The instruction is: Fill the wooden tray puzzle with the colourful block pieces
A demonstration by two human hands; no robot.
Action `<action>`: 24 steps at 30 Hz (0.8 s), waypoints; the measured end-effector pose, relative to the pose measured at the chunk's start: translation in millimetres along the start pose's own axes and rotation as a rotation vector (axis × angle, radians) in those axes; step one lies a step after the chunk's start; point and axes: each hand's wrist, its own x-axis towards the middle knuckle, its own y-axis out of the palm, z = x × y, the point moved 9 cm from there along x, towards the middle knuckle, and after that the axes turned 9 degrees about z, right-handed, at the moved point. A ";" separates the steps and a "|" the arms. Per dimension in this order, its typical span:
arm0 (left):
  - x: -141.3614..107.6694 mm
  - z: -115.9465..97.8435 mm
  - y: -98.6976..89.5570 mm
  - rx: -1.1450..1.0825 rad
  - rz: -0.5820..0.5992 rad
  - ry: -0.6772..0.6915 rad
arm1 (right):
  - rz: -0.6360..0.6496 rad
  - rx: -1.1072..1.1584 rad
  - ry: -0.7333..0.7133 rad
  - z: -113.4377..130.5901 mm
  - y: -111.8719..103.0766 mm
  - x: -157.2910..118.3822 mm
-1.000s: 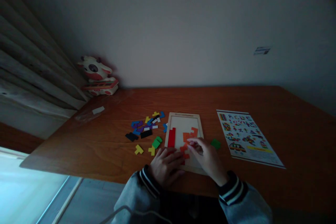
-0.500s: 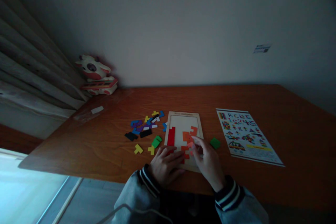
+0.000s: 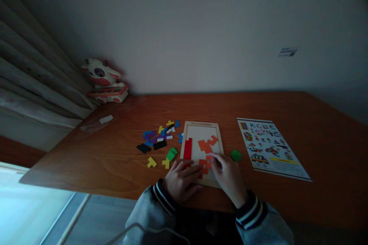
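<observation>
A wooden puzzle board [image 3: 200, 123] lies on the table with red blocks [image 3: 188, 148] along its left side. My left hand [image 3: 181, 182] rests flat over the board's lower left, fingers stretched out, covering part of the red blocks. Its fingertips reach an orange piece [image 3: 202, 166]. In the lower middle of the board, my right hand [image 3: 229, 176] has thumb and index finger closed on another orange piece [image 3: 209, 159], partly hidden by the fingers. Higher on the board lie more loose orange pieces [image 3: 204, 146], one of them [image 3: 212, 140] tilted near the right side.
Left of the board are scattered blue, purple, white and black pieces [image 3: 160, 145], yellow pieces [image 3: 151, 162] and green pieces [image 3: 171, 154]. One green piece [image 3: 235, 155] lies to the right, beside a printed pattern sheet [image 3: 270, 147]. A cow toy [image 3: 106, 82] stands at the back left.
My right hand has moved slightly toward me, bringing its orange piece down beside the lower one. The upper orange pieces have shifted and turned apart. The left hand stays put.
</observation>
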 end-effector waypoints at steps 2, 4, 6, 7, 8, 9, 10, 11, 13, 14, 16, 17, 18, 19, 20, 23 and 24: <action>0.2 0.2 0.3 0.008 0.007 -0.003 | 0.002 -0.005 -0.008 1.8 1.5 1.3; 0.2 0.0 0.5 0.010 0.010 0.000 | 0.025 -0.011 -0.038 4.9 2.8 1.3; 0.2 -0.1 0.5 0.005 0.009 0.003 | 0.058 -0.029 -0.074 8.7 4.2 0.4; 0.1 0.0 0.5 0.003 0.007 0.002 | 0.072 -0.043 -0.085 10.2 4.8 -0.1; 0.0 0.2 0.4 0.002 0.004 0.000 | 0.079 -0.059 -0.088 11.2 4.9 -0.6; -0.1 0.6 0.3 0.002 0.001 -0.004 | 0.080 -0.076 -0.088 11.7 4.7 -1.0; -0.2 0.9 0.4 0.003 -0.001 -0.007 | 0.077 -0.091 -0.087 12.3 4.2 -1.3; -0.4 1.1 0.7 0.005 -0.001 -0.007 | 0.074 -0.102 -0.088 12.8 3.8 -1.5; -0.7 1.2 1.3 0.008 -0.004 -0.003 | 0.068 -0.118 -0.094 13.3 3.3 -1.5; -0.9 1.2 1.4 0.009 -0.008 -0.001 | 0.069 -0.124 -0.096 13.2 3.3 -1.4; -1.1 0.9 1.3 0.008 -0.017 0.006 | 0.074 -0.137 -0.086 12.3 4.0 -1.0; -1.2 0.9 1.3 0.006 -0.022 0.007 | 0.074 -0.146 -0.078 11.8 4.3 -0.9; -1.2 1.0 1.4 0.004 -0.023 0.006 | 0.071 -0.154 -0.069 11.6 4.6 -0.8; -1.2 0.9 1.4 0.001 -0.025 0.007 | 0.066 -0.162 -0.061 11.8 4.8 -0.8; -1.1 0.8 1.3 -0.001 -0.027 0.007 | 0.059 -0.167 -0.057 12.4 5.0 -1.0; -0.8 0.6 0.4 -0.011 -0.028 0.004 | 0.046 -0.157 -0.067 15.2 6.2 -2.4; -0.6 0.4 -0.3 -0.015 -0.028 0.004 | 0.049 -0.146 -0.073 15.7 7.0 -3.0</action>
